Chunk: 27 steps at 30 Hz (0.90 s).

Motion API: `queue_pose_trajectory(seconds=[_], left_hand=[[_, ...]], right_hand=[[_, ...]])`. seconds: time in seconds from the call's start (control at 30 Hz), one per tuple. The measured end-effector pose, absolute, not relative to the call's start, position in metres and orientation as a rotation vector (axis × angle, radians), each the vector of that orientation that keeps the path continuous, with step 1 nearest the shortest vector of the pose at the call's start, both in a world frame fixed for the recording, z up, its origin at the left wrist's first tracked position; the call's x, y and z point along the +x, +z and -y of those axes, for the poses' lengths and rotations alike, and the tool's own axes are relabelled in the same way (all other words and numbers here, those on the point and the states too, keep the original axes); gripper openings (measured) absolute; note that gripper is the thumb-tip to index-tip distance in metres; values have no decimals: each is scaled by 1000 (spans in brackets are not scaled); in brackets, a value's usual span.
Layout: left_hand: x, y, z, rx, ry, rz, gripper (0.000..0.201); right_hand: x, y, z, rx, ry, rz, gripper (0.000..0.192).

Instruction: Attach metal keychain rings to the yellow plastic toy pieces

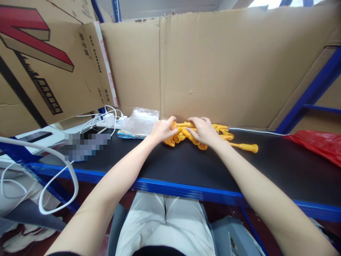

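head view: two bare arms reach forward over a black bench (186, 167) with a blue front edge. both hands rest on a heap of yellow plastic parts (223, 134) lying at the back of the bench, right against a tall cardboard wall (213, 67). the left hand (161, 130) has its fingers curled around the left end of the heap, holding some of the parts. the right hand (204, 131) lies over the middle, fingers bent down on the parts and pressing or gripping them; how tightly cannot be told. one long yellow piece (245, 146) sticks out to the right, apart from the hands. left of the heap lie a clear plastic bag (140, 121), a small printed packet (128, 134) and white chargers with cables (112, 119). a red bag (317, 142) lies at the far right. likely risk: the parts look tangled, so lifting a handful could drag loose ones along, and the stray piece could roll toward the bench edge and fall.
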State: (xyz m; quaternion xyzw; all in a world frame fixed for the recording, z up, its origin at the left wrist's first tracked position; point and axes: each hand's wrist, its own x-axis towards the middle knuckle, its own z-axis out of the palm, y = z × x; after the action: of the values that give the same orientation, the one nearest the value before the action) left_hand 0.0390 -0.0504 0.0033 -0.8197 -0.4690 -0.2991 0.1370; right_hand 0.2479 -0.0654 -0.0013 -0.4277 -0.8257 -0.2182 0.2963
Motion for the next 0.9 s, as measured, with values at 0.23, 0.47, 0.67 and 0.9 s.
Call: queue_pose_trajectory(seconds=[0.23,0.47,0.67,0.9], left_hand=[[38,3,50,-2349,-829,1370,36],[39,3,51,-2369,-850,1403,39],[38,3,49,-2361,-879,1397,39],[37,3,49,-2368,-847,1398,38]], right_hand=[[247,-8,60,-1204,-577,2256,34],[248,-1,65,-1170,-647,2231,26],[245,0,67,-1177,-677,2208,28],[245,-7,63,-1240,-633,2278,33]])
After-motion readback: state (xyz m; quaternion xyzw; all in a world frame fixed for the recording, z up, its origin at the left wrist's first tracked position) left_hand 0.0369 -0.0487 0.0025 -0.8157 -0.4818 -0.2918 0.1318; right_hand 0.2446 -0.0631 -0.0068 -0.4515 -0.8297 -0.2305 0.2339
